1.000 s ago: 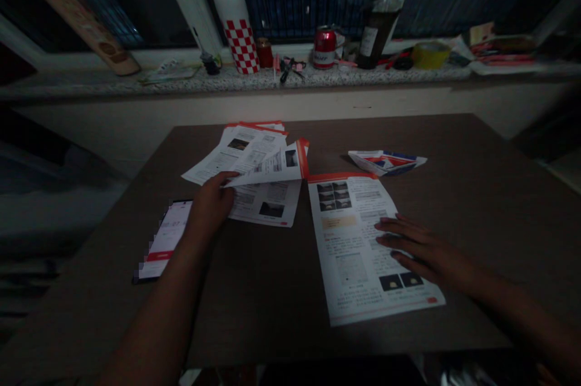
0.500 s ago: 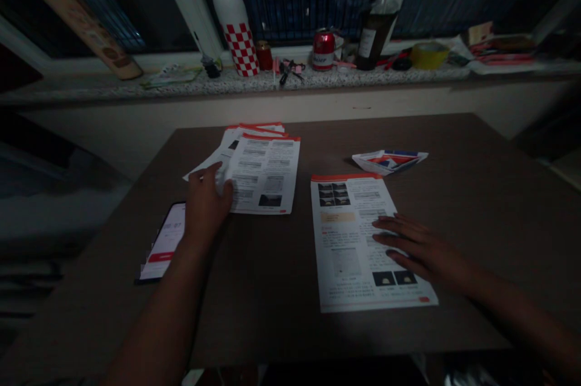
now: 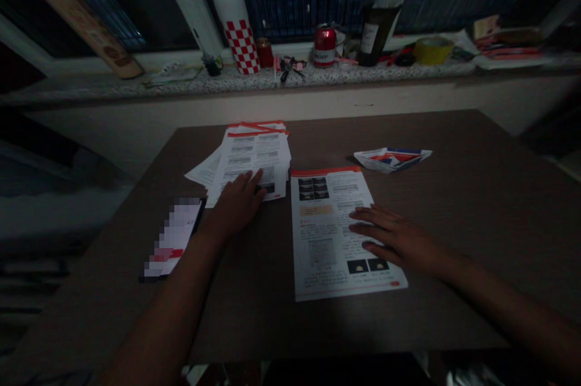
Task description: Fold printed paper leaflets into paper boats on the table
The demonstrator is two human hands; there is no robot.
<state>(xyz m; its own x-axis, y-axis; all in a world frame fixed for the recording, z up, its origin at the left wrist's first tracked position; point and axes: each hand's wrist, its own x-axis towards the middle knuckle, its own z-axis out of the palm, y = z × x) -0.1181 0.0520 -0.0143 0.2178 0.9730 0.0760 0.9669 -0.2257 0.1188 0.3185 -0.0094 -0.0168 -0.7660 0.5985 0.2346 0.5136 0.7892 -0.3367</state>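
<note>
My left hand [image 3: 240, 201] lies with its fingers stretched over the lower part of a pile of printed sheets [image 3: 254, 153]. The sheets have orange top edges and are fanned unevenly at the left of the table. Under the fingers of my right hand [image 3: 385, 235] is a single printed sheet [image 3: 318, 241] with small photos and columns of text, lying flat in front of me. That hand rests spread on the sheet's right side. Behind the single sheet sits a folded paper boat [image 3: 393, 160] in white, red and blue.
A phone [image 3: 175, 238] with a lit, partly blurred screen lies left of my left forearm on the brown table [image 3: 476, 192]. Along the stone windowsill [image 3: 181, 88] stand a checkered bottle [image 3: 242, 44], a red can [image 3: 324, 47], a dark bottle [image 3: 374, 35] and yellow tape [image 3: 433, 50].
My left hand has moved right, from the pile's left edge onto its top sheet, which has shifted left over the others. My right hand has slid the single sheet left and slightly away.
</note>
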